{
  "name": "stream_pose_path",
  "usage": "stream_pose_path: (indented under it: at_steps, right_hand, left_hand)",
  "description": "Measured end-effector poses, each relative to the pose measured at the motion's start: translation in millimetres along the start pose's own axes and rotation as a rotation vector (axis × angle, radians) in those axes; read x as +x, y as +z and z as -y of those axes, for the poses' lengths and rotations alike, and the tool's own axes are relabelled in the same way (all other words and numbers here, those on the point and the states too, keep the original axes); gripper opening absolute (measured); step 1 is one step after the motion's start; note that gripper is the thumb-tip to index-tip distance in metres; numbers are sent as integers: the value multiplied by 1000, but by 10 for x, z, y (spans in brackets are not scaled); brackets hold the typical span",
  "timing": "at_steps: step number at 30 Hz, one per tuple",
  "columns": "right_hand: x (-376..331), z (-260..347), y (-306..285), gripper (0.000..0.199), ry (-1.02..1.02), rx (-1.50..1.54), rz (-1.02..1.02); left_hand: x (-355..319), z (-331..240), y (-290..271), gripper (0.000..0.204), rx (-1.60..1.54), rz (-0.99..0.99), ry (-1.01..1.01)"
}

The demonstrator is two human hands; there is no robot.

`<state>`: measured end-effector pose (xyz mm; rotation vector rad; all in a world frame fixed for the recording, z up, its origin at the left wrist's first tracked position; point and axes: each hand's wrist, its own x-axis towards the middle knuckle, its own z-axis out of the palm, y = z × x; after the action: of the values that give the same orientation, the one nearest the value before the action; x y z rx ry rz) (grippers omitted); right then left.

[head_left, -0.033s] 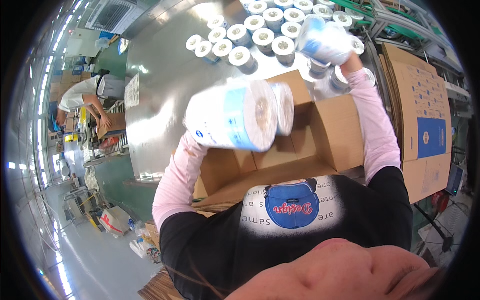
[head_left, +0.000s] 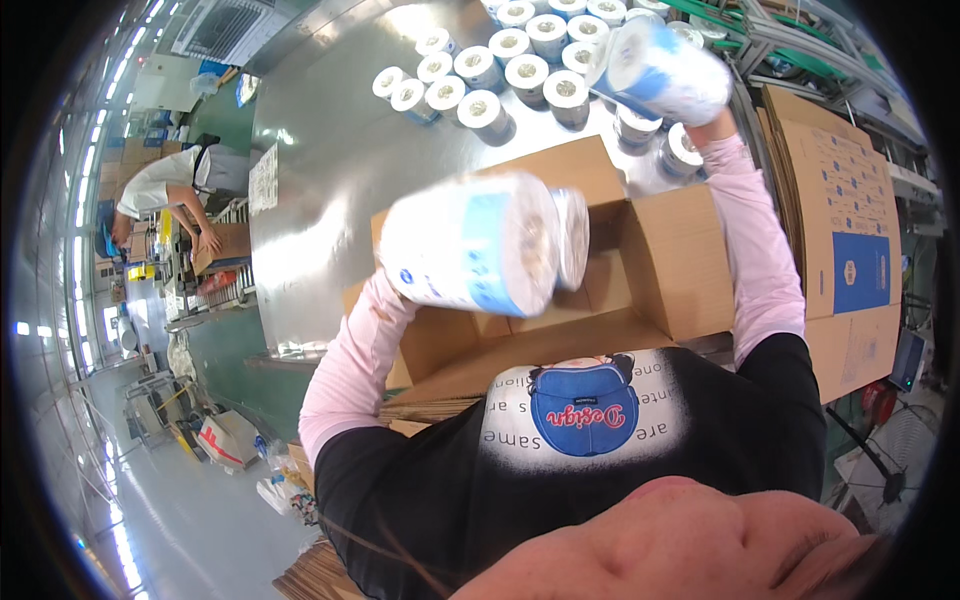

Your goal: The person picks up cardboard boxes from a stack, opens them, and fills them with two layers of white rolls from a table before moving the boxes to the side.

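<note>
My left hand [head_left: 388, 283] grips a wrapped white-and-blue pack of paper rolls [head_left: 470, 255] and holds it, blurred, above an open cardboard box [head_left: 680, 260]. The pack hides most of the hand; only the pink sleeve shows below it. My right hand [head_left: 716, 124] is stretched far forward and holds a second white-and-blue pack of rolls [head_left: 655, 70] above the table. Under and beside it stand several single rolls [head_left: 510, 70] on end in rows.
The box sits at the near edge of a shiny steel table [head_left: 330, 150]. Flat cardboard sheets [head_left: 840, 200] lie stacked to the right. Another person [head_left: 165, 190] bends over a conveyor far left. A fan [head_left: 890, 470] stands lower right.
</note>
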<state>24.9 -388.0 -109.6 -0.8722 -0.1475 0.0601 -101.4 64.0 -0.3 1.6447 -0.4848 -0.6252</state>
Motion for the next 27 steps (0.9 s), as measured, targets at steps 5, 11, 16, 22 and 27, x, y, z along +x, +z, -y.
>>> stream_pose_path:
  at_steps: [5, 11, 16, 22, 27]
  right_hand:
    - [-706, 772, 1079, 41, 93, -471, 683]
    - [-1440, 743, 1984, 22, -17, -1607, 1127]
    - [-1864, 256, 2134, 19, -141, -1889, 1011]
    - [-1903, -635, 1760, 28, 820, -1872, 1196]
    - [-1679, 13, 1700, 44, -244, -1740, 278]
  left_hand:
    - [-434, -22, 421, 35, 464, -37, -321]
    - [-486, -51, 812, 24, 1253, 98, 209]
    - [-91, 256, 1139, 24, 1224, 290, 346]
    - [566, 1537, 1777, 31, 1306, 391, 212]
    - [427, 2199, 2010, 45, 1223, 286, -46]
